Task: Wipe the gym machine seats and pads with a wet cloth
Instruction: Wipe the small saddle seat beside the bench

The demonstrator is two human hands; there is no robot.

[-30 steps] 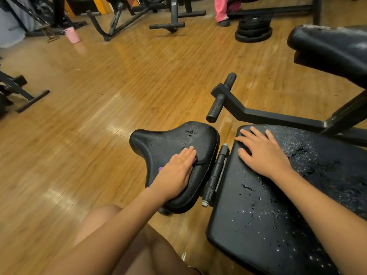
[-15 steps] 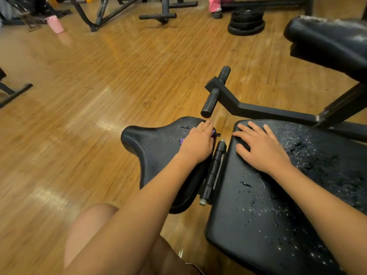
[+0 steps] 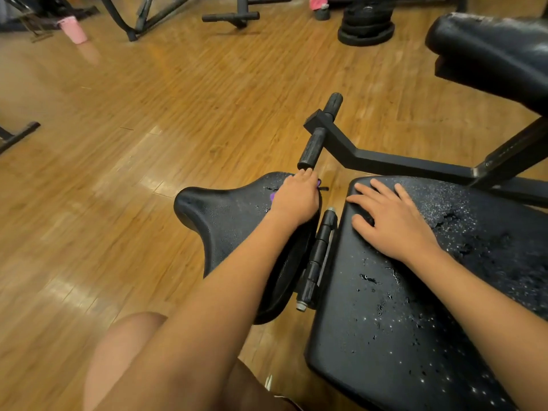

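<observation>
A black saddle-shaped seat (image 3: 225, 221) sits left of a large worn black pad (image 3: 400, 321); both show wet spots and cracks. My left hand (image 3: 296, 197) presses flat on a purple cloth (image 3: 272, 197) at the seat's far right corner; only slivers of the cloth show from under the palm. My right hand (image 3: 391, 218) rests flat with spread fingers on the near-left part of the large pad. A second thick black pad (image 3: 492, 54) stands raised at the upper right.
A black metal frame arm with foam-grip handles (image 3: 314, 143) juts out just beyond the seat. A hinge bar (image 3: 317, 256) lies between seat and pad. Weight plates (image 3: 366, 23), other machine frames (image 3: 148, 13) and a pink bucket (image 3: 74, 31) stand on the wooden floor behind. My knee (image 3: 124, 351) is at the bottom.
My left hand has slid the cloth forward along the seat, from its middle to its far right corner. My right hand has stayed on the large pad.
</observation>
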